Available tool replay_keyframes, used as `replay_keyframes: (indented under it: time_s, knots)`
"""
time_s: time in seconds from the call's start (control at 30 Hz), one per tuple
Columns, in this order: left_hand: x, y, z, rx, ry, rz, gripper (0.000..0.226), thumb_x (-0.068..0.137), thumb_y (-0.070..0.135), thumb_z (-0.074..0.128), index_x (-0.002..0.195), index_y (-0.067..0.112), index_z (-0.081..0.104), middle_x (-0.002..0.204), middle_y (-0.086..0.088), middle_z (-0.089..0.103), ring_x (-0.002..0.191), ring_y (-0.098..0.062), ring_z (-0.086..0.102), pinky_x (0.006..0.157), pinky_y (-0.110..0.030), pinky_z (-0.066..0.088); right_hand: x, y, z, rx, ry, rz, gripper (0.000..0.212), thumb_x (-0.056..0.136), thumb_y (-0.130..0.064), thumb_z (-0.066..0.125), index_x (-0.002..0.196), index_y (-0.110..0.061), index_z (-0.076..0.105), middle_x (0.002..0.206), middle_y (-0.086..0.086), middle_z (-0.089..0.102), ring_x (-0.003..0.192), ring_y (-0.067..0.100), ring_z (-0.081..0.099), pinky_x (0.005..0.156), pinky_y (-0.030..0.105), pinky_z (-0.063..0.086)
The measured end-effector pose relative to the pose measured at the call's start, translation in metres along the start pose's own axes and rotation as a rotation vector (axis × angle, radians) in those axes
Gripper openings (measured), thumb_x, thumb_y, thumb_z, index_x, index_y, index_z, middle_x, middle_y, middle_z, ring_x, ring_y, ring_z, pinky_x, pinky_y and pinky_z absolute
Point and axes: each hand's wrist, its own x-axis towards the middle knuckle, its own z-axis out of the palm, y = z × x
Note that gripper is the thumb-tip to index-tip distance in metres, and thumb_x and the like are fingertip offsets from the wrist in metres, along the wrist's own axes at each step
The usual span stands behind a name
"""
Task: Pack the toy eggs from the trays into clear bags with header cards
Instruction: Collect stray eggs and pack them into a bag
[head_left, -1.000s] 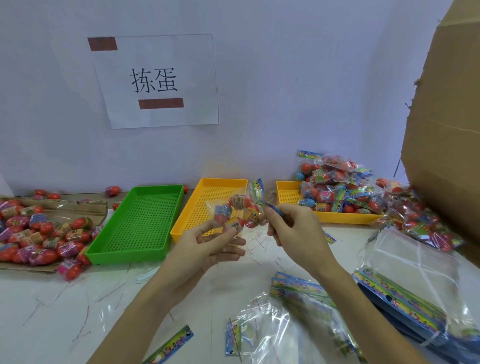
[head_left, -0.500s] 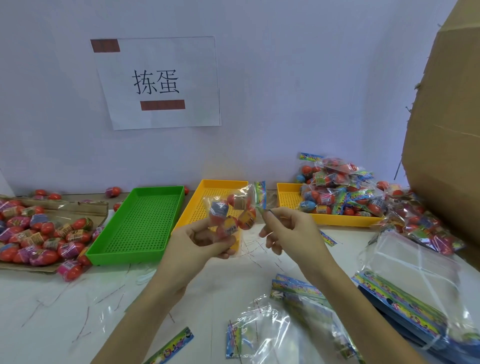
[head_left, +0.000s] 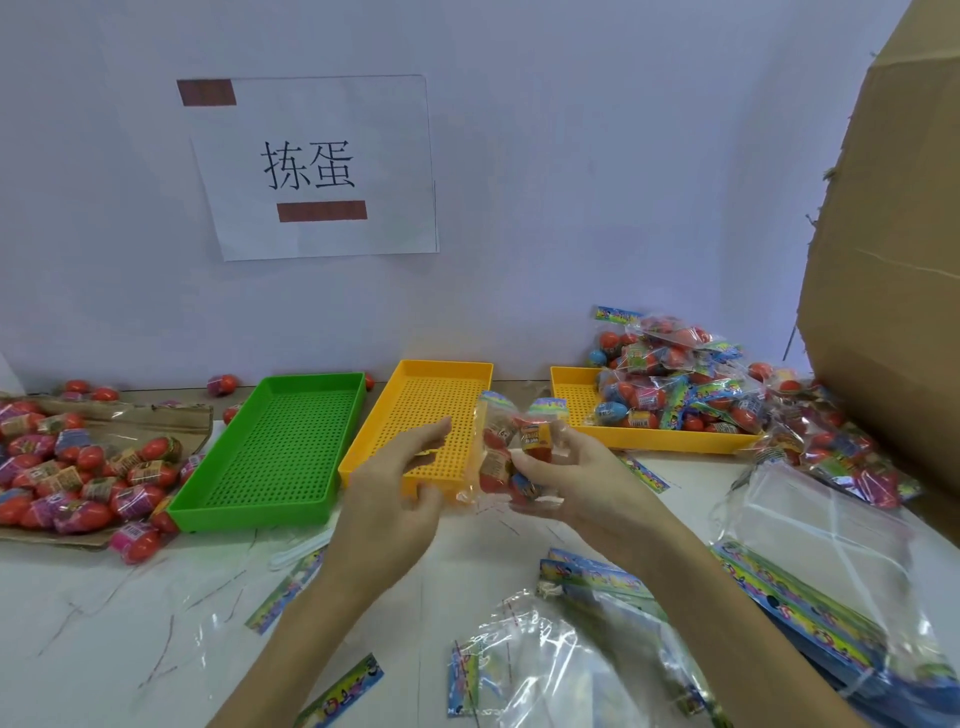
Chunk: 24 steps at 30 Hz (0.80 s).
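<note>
A white paper sign (head_left: 317, 166) taped to the wall with two brown strips reads 拣蛋 in black characters; the small print on the egg wrappers is too blurred to read. The right hand (head_left: 582, 483) grips a filled bag (head_left: 511, 452), its thumb and fingers curled round the crinkled clear film, through which red toy eggs with orange and yellow label bands show; the bag's colourful header card (head_left: 545, 406) stands above the fingers. The left hand (head_left: 400, 488) is just beside the bag, to the left of it, fingers loosely parted and holding nothing, though whether the fingertips touch the film cannot be told. Behind both hands lies a yellow tray (head_left: 384, 431) of perforated plastic, with a green tray (head_left: 280, 452) of the same grid pattern to the left of the fingers. Further left, loose eggs (head_left: 83, 467) in shiny shrink wrap are heaped on flattened cardboard. To the right of the fingers, packed bags (head_left: 670, 379) pile on a second yellow tray (head_left: 571, 395). Below the hands, empty bags (head_left: 571, 660) with bright printed cards lie glossy and wrinkled on the white worktop (head_left: 104, 623).
</note>
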Motion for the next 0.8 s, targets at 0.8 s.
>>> replay_keyframes:
  time_s: [0.8]
  knots:
    - [0.0, -0.007, 0.002, -0.685, -0.103, -0.586, 0.031, 0.074, 0.032, 0.089, 0.097, 0.012, 0.083, 0.094, -0.016, 0.078, 0.082, -0.023, 0.071, 0.073, -0.029, 0.058, -0.003, -0.001, 0.007, -0.025, 0.027, -0.171, 0.018, 0.096, -0.017, 0.069, 0.11, -0.007, 0.076, 0.1, 0.011, 0.079, 0.089, 0.026, 0.075, 0.076, 0.024, 0.06]
